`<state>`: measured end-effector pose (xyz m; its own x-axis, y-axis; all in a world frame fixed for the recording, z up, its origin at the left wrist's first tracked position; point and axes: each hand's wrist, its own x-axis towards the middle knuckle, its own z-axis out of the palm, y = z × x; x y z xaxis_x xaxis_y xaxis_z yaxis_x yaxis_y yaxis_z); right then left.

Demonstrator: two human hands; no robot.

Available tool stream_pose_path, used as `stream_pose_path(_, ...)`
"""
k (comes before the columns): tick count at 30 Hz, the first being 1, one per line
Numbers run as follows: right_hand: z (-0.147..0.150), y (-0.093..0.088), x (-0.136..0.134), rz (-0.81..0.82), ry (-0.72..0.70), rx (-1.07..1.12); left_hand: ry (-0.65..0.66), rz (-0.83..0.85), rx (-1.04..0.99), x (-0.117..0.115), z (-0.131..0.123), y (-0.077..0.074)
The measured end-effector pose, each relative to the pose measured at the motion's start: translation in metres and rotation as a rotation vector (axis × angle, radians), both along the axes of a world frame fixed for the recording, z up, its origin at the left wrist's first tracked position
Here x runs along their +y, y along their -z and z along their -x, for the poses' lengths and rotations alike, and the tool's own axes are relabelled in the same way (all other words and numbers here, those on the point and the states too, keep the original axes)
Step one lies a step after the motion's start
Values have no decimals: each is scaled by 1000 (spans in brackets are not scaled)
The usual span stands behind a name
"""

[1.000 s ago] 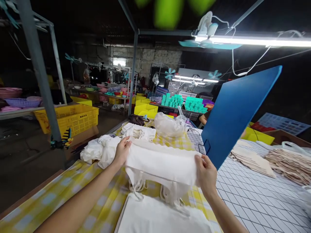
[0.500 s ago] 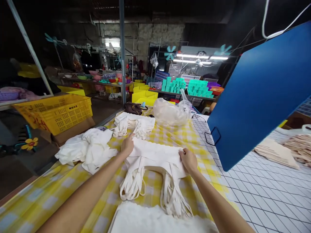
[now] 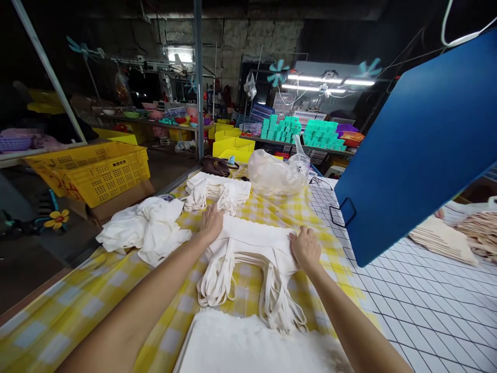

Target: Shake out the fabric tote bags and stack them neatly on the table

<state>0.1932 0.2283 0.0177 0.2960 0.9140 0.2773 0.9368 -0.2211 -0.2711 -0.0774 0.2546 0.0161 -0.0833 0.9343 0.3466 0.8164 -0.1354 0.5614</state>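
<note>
A stack of white fabric pieces (image 3: 258, 233) with looped straps lies on the yellow checked cloth (image 3: 155, 316) in the middle. At its left end my left hand (image 3: 212, 224) has its fingers closed round the upper corner. My right hand (image 3: 306, 249) grips the right end, its thumb on the top layer and its fingers bent at the edge. The straps hang toward me in two bunches. Another white stack (image 3: 256, 344) lies nearest me, and a smaller strapped stack (image 3: 217, 189) sits beyond my left hand.
Crumpled white fabric (image 3: 143, 228) lies at the left, near a yellow crate (image 3: 112, 178). A clear plastic bag (image 3: 275, 173) and a dark handbag (image 3: 215, 166) stand at the back. A blue board (image 3: 411, 155) leans over the right side, near beige pieces (image 3: 440, 238).
Both hands remain at the stack's ends, their fingers shifted a little along the corners. The whole view has moved slightly, so the table things appear higher and farther right.
</note>
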Motion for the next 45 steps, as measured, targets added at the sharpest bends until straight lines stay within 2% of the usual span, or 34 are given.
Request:
stream_pose_path(2, 1, -1, -8, -92, -174, -68, 42, -34, 96, -12, -9, -7)
stream_pose_path(3, 2, -2, -12, -98, -296, -72, 95, 11, 126, -18, -13, -9)
stream_pose_path(5, 3, -1, -18, -26, -504, -20, 243, 199, 121, -27, -18, -10)
stream_pose_path(6, 3, -2, -21, 20, -558, 14, 306, 297, 112, -31, -19, -10)
stream_pose_path(8, 3, -5, -28, 60, -564, 60, 361, 411, 97, -35, -17, -12)
stream_pose_path(9, 2, -8, -33, 52, -538, 75, 357, 410, 94, -38, -16, -13)
stream_pose_path(11, 0, -18, -50, 24, -493, 111, 336, 371, 93, -49, -15, -19)
stream_pose_path(13, -5, -30, -78, -19, -475, 159, 352, 278, 118, -72, -15, -27)
stream_pose_path(15, -11, -41, -117, -74, -494, 239, 419, 182, 142, -110, -15, -34)
stream_pose_path(18, -18, -45, -191, -63, -517, 295, 513, 69, 128, -191, -13, -36)
stream_pose_path(22, -21, -23, -290, 5, -510, 300, 462, -64, 50, -299, -11, -19)
stream_pose_path(24, -16, -8, -326, -22, -456, 245, 397, -55, 71, -337, -17, -8)
stream_pose_path(26, -7, 5, -350, -27, -431, 179, 328, -15, 121, -359, -29, 2)
stream_pose_path(30, 18, 16, -364, 10, -410, 16, 205, 132, 315, -374, -55, 11)
stream_pose_path(32, 26, 18, -362, 10, -397, -43, 165, 181, 386, -375, -62, 9)
stream_pose_path(35, 28, 19, -360, -7, -380, -44, 144, 241, 373, -373, -64, 3)
stream_pose_path(40, 19, 15, -360, -10, -370, 74, 152, 337, 163, -366, -56, -2)
stream_pose_path(45, 12, 3, -350, 8, -374, 145, 152, 450, -226, -354, -43, -7)
